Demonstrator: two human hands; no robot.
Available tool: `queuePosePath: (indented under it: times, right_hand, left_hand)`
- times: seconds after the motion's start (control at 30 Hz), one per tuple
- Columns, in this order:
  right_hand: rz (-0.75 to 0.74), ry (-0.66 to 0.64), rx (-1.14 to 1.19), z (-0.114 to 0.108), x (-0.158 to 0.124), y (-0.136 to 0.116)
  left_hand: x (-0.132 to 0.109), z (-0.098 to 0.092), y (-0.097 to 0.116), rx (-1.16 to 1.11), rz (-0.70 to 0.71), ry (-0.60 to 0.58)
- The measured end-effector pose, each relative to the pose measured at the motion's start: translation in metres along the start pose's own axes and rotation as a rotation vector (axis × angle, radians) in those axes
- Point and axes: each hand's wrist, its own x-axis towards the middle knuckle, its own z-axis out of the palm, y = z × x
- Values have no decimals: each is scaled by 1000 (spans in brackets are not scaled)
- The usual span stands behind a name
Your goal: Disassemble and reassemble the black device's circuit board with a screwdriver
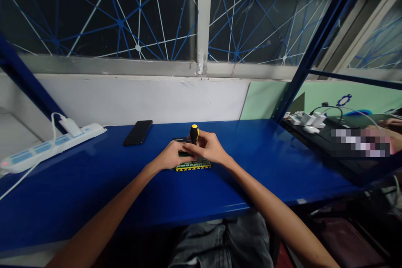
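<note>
A screwdriver (194, 134) with a black and yellow handle stands upright in front of me. My right hand (210, 147) is closed around its lower part, with the yellow end of the handle showing above the fingers. Beneath both hands lies a small case (194, 168) with a yellow and black front edge and green rows of small pieces, perhaps screwdriver bits. My left hand (171, 155) rests over the case's left side. Its fingers are bent inward and meet the right fingers near the screwdriver's lower end; what they pinch is hidden, as is the screwdriver's tip.
A black phone (138, 132) lies on the blue table (125, 192) at the back left. Farther left is a white power strip (53, 146) with a plug and cable. Past the blue frame post at right are white adapters (309, 119) and another person's hand (377, 140), partly blurred.
</note>
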Motion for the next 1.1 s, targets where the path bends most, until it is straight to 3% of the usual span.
queuePosePath:
  times: [0.2,0.43,0.6,0.83,0.93,1.1]
  right_hand:
    - [-7,26,18,1,1,1]
    - [37,118,67,1,1,-3]
    - [64,180,132,-2,3,-1]
    - [42,279,210,-12,9,3]
    - [63,374,214,-27,15,7]
    - [72,659,83,-55,23,27]
  left_hand:
    - [0,-1,2,-2,11,-39]
    - [2,0,6,-19,-27,2]
    - [2,0,4,0,11,-47]
    - [2,4,-1,34,-15,38]
    - [4,5,-3,31,1,66]
    - [20,13,3,23,38,78]
